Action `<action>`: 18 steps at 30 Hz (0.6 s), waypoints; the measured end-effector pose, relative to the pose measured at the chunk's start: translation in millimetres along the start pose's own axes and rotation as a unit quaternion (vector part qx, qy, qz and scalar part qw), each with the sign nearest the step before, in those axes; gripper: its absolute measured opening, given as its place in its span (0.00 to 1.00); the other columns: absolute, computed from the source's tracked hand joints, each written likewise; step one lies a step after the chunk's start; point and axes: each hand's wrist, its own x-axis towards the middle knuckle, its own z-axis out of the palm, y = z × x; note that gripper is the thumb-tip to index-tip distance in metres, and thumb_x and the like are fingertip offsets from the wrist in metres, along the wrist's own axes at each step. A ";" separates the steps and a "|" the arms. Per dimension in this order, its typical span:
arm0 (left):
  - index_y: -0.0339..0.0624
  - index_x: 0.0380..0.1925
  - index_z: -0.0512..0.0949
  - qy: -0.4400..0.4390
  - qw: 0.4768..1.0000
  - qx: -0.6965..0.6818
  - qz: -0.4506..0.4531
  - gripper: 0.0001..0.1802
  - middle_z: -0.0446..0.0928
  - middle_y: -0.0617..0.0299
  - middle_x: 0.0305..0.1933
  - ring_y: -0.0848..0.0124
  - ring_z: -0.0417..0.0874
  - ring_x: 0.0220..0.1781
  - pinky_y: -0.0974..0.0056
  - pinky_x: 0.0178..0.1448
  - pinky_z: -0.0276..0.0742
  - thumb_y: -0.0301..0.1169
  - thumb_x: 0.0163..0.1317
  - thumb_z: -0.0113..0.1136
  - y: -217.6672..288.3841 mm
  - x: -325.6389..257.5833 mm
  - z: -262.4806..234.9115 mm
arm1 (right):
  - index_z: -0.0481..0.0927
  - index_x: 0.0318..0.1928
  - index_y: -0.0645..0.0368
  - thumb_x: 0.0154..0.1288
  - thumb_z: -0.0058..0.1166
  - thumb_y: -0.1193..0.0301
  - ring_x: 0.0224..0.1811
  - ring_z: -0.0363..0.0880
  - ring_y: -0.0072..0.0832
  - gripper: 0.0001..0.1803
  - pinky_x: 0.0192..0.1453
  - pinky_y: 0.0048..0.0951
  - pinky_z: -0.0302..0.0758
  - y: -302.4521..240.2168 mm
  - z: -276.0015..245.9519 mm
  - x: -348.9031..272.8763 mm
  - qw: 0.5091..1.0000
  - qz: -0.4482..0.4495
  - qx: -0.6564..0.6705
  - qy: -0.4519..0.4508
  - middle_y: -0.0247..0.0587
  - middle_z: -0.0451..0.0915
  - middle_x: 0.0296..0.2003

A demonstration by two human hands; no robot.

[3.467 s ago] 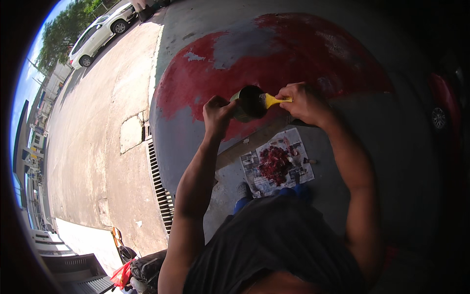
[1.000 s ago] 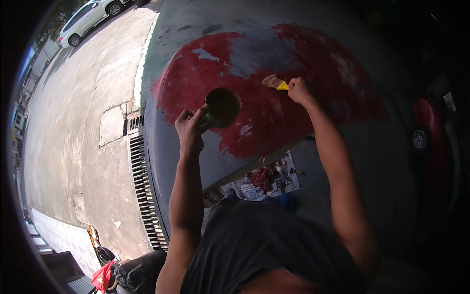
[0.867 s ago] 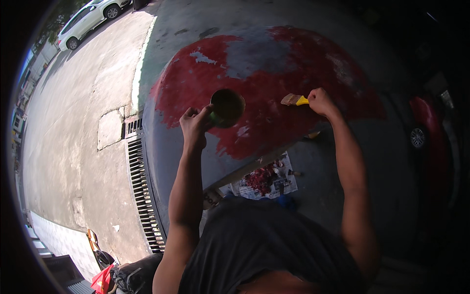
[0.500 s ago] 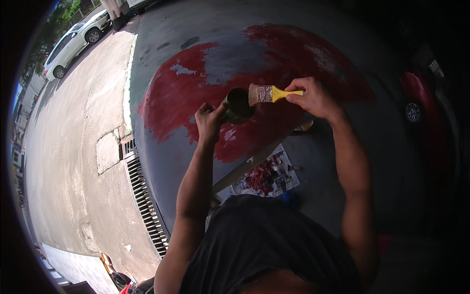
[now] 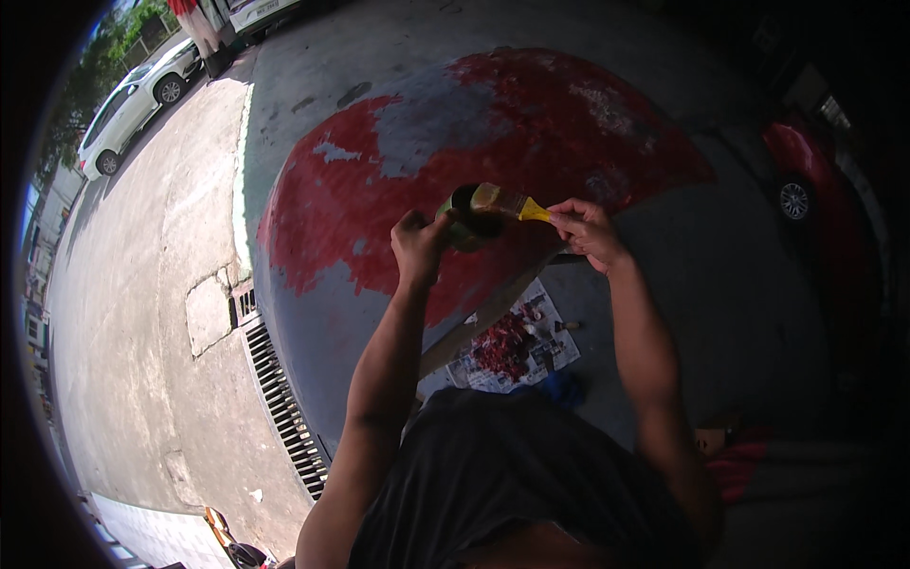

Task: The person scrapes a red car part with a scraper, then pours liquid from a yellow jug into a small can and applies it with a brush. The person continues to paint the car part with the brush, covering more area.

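My left hand (image 5: 420, 247) is closed round a small dark green can (image 5: 464, 235), its dark mouth facing up. In my right hand (image 5: 590, 233) is a flat paintbrush (image 5: 535, 211), gripped by its yellow handle. The bristles lie over the mouth of the can; whether they touch its rim or dip inside I cannot tell. Beneath both hands spreads a large curved panel (image 5: 417, 133), with patchy dark red over a grey surface. A bare grey patch shows at its upper middle and another along the near left edge.
Newspaper (image 5: 559, 356) under the panel's near edge bears red scraps (image 5: 502, 343) and small tools. A blue item (image 5: 565, 387) lies beside it. A drain grate (image 5: 280, 408) runs along the left. White car (image 5: 133, 109) far left, red car (image 5: 820, 190) right; a person (image 5: 199, 33) stands far off.
My right hand has come down and slightly left, tilting the brush so its bristles now overlap the can's mouth. My left hand has shifted slightly right and down with the can.
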 end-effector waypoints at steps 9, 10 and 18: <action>0.35 0.27 0.74 0.072 0.985 -0.149 -0.052 0.19 0.76 0.58 0.29 0.69 0.84 0.31 0.60 0.38 0.90 0.35 0.56 0.76 23.6 -6.2 -25.8 | 0.83 0.44 0.59 0.67 0.62 0.67 0.25 0.73 0.14 0.10 0.26 0.21 0.67 -11.2 -34.1 105.2 0.978 -0.050 -0.148 0.134 0.29 0.79 0.28; 0.35 0.27 0.74 0.080 0.982 -0.162 -0.051 0.19 0.76 0.59 0.29 0.69 0.84 0.31 0.61 0.38 0.90 0.34 0.56 0.76 26.6 -7.2 -30.2 | 0.83 0.43 0.59 0.66 0.62 0.68 0.26 0.76 0.19 0.09 0.28 0.25 0.71 -5.4 -24.1 128.1 0.972 -0.079 -0.169 0.144 0.33 0.81 0.28; 0.37 0.29 0.74 0.148 0.975 -0.151 -0.063 0.17 0.78 0.59 0.31 0.70 0.84 0.31 0.61 0.39 0.89 0.34 0.59 0.74 40.3 -32.3 -96.0 | 0.83 0.38 0.65 0.64 0.59 0.74 0.39 0.88 0.40 0.07 0.43 0.38 0.79 3.5 -46.4 84.0 0.848 -0.101 -0.506 0.119 0.54 0.85 0.32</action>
